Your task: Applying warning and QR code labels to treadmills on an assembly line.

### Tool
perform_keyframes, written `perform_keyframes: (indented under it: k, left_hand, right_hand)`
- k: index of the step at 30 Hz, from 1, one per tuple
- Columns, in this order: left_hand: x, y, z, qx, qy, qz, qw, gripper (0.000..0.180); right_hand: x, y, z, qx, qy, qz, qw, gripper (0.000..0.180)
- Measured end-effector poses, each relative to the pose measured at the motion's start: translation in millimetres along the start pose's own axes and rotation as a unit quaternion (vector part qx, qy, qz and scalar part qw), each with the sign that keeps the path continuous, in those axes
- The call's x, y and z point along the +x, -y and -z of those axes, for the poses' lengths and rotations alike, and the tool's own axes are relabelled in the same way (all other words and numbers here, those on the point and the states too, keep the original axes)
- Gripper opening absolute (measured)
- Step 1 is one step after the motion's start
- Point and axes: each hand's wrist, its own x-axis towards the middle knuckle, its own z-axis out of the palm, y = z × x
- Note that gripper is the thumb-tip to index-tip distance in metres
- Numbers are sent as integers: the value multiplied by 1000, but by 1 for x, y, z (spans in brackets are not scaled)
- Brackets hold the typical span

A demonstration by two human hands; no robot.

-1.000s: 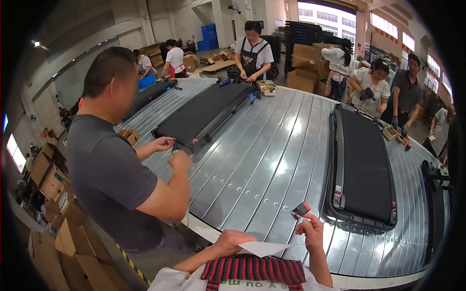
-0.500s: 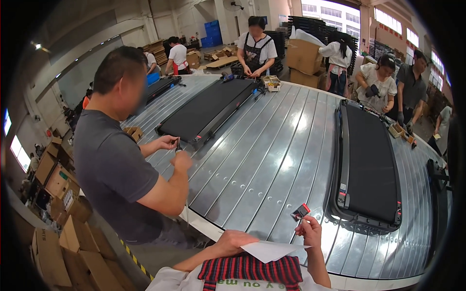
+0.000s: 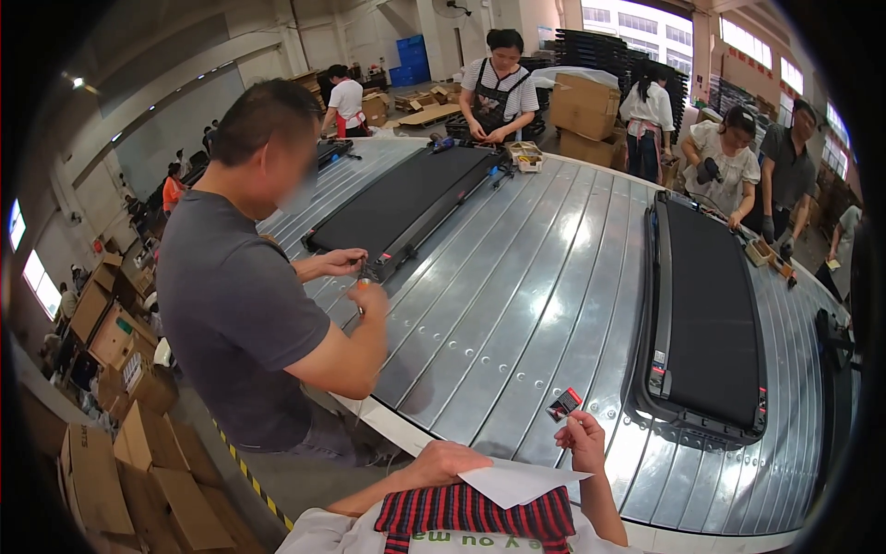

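Right hand (image 3: 583, 439) raised at the near edge of the conveyor, thumb and forefinger pinching a small dark tag (image 3: 563, 404) with a red corner; tag held up clear of the metal, just above the fingertips, tilted, likely so its face can be read. Left hand (image 3: 449, 461) lies low by the chest, fingers curled loosely over the edge of a white paper sheet (image 3: 517, 481); the sheet rests flat across the striped red-and-black apron (image 3: 471, 511), probably parked there to keep the other hand free (whether it is gripped or merely pinned down, cannot tell).

Outward: wide slatted metal conveyor (image 3: 517, 305), ribs running away from the viewer; black walking-pad treadmill (image 3: 706, 319) just right of the raised tag, lying flat, small red and white labels at its near corners; a second black treadmill (image 3: 406, 208) farther off to the left.

Co-worker in a grey T-shirt (image 3: 235, 314) stands at the conveyor's left edge, both hands at the second treadmill's near corner; more workers line the far and right edges.

Packages: brown cardboard cartons (image 3: 120, 452) stacked loosely on the floor at lower left, flaps open; larger brown cartons (image 3: 586, 106) beyond the far edge; blue crates (image 3: 411, 57) against the back wall; yellow-black hazard stripe (image 3: 245, 475) on the floor by the conveyor.
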Motion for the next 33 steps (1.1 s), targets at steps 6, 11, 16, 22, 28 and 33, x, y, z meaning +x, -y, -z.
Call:
perform_keyframes:
  k: [6,11,16,22,28,33]
  left_hand:
    - [-5,6,4,5,13,-1,1000,22]
    - [-8,5,11,-20,52,19,998,21]
    - [-10,11,15,-45,64,-5,997,23]
    - [-10,3,26,-73,76,53,993,27]
    - [-15,11,26,-58,77,54,994,27]
    - [-15,21,25,-61,74,43,994,28]
  right_hand:
    - [2,-2,-14,5,18,-11,1000,16]
    - [15,-27,-9,-8,10,-62,998,21]
    - [26,-62,13,101,-2,-139,985,15]
    - [39,-84,20,165,-18,-224,960,11]
    - [48,-88,9,161,25,-223,961,15]
    - [50,-102,11,171,62,-196,964,16]
